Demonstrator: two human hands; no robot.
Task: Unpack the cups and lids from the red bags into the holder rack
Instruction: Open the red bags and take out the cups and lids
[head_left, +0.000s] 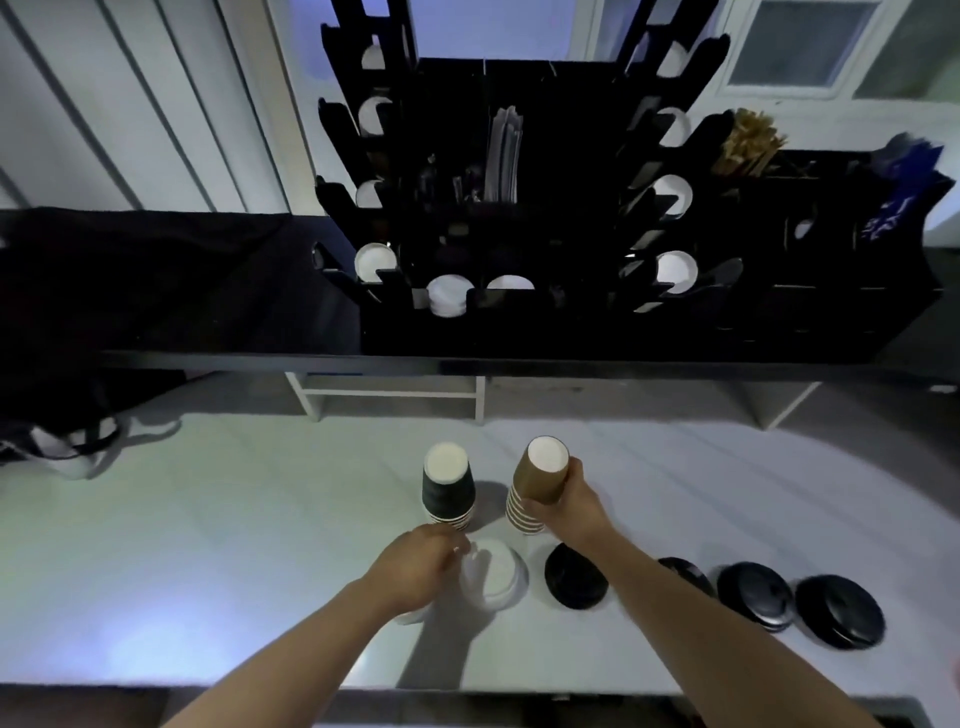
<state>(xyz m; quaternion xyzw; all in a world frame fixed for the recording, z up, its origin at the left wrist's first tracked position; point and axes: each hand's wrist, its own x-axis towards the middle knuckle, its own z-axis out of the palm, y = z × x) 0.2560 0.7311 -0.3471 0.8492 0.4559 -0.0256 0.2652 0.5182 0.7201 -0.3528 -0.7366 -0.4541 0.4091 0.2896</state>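
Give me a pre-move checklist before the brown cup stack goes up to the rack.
1. Right hand grips the brown cup stack round its side: ok.
2. Stack nested evenly, rims aligned: ok, though it leans.
3. Left hand free to help: not ok, its fingers are at the white lid.
4. Black cup stack stands apart from the brown one: ok.
5. Free cup slot in the holder rack: cannot tell, too dark.
6. Black lids lie out of the lift path: ok.
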